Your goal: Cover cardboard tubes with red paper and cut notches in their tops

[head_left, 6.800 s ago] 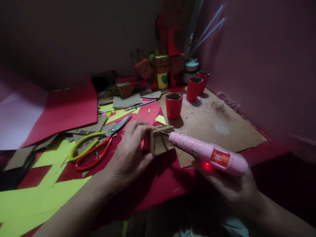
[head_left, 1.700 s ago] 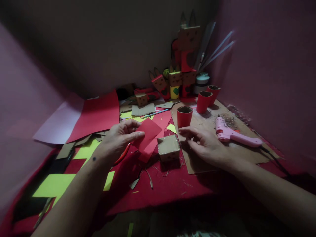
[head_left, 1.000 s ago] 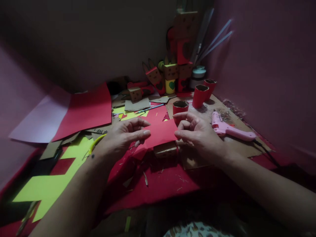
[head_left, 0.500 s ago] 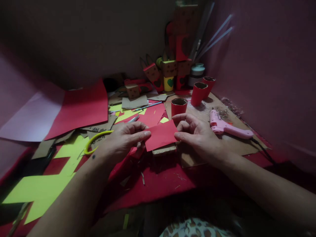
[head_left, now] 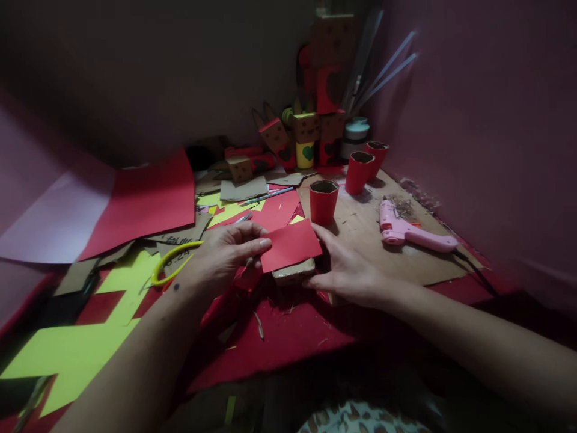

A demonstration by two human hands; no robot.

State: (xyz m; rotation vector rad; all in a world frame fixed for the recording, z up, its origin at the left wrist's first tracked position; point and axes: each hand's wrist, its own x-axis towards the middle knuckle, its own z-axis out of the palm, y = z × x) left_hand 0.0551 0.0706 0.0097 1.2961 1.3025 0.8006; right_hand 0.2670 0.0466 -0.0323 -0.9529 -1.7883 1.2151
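Observation:
My left hand [head_left: 229,249] pinches the left edge of a small red paper rectangle [head_left: 291,245] between thumb and fingers. Directly under the paper is a small cardboard box [head_left: 294,272], mostly covered, with its near side showing. Around the right end of this box my right hand [head_left: 347,267] is curled, thumb low at the near side and fingers at the far side, partly behind the paper. Yellow-handled scissors [head_left: 157,270] lie by my left wrist, partly hidden by it. A red cup-like tube [head_left: 323,204] stands just beyond my right hand.
Two more red tubes [head_left: 359,174] stand farther back on a cardboard sheet [head_left: 360,231]. A pink glue gun [head_left: 412,233] lies at right, its cord trailing off. Cardboard figures [head_left: 306,127] stand at the back. Yellow paper scraps [head_left: 67,349] and a large red sheet [head_left: 144,207] lie at left.
My right hand has let go of the red paper's right edge and moved down onto the cardboard box. My left hand still holds the paper, now lying closer over the box.

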